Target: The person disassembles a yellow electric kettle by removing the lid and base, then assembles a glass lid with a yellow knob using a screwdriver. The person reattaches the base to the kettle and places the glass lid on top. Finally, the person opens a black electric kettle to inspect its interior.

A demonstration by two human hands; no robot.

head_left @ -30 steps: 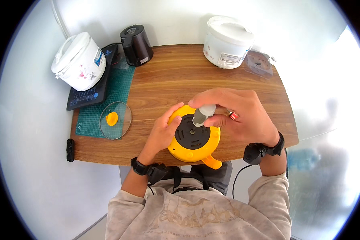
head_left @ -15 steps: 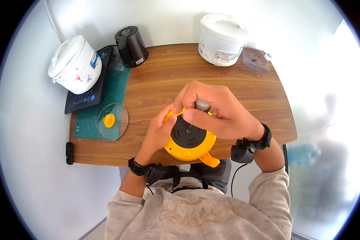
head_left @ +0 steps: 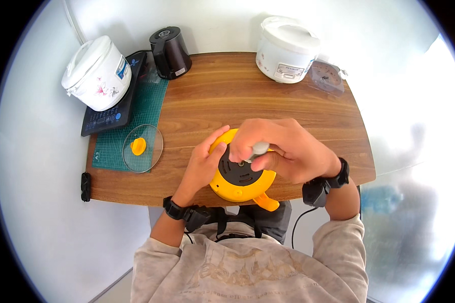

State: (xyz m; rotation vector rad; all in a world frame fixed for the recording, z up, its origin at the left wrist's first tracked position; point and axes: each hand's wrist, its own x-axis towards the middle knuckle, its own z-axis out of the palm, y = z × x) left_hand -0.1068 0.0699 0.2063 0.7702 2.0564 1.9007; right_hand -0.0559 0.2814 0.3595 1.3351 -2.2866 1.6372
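Observation:
A round yellow pot (head_left: 225, 191) with a black slotted base plate (head_left: 232, 173) lies bottom up at the table's front edge. Its yellow handle (head_left: 266, 202) points toward me. My left hand (head_left: 203, 164) rests on the pot's left side, thumb on the rim and fingers spread along the edge. Above the plate, my right hand (head_left: 290, 151) is closed around a screwdriver (head_left: 259, 149) with a pale grey grip. It is held tilted, with its lower end near the screw in the plate's centre; fingers partly hide it, so contact cannot be told.
A glass lid (head_left: 154, 146) with a yellow knob lies on a green cutting mat (head_left: 108, 159) at left. Behind it, a white rice cooker (head_left: 93, 76) stands on a black induction cooker (head_left: 93, 123). A dark kettle (head_left: 173, 58), another white cooker (head_left: 286, 53) and a clear plastic tray (head_left: 326, 78) are farther back.
My right hand has shifted slightly right and regripped the screwdriver, whose grip now sits lower and nearer to me. The fingertips of my left hand have separated from my right hand.

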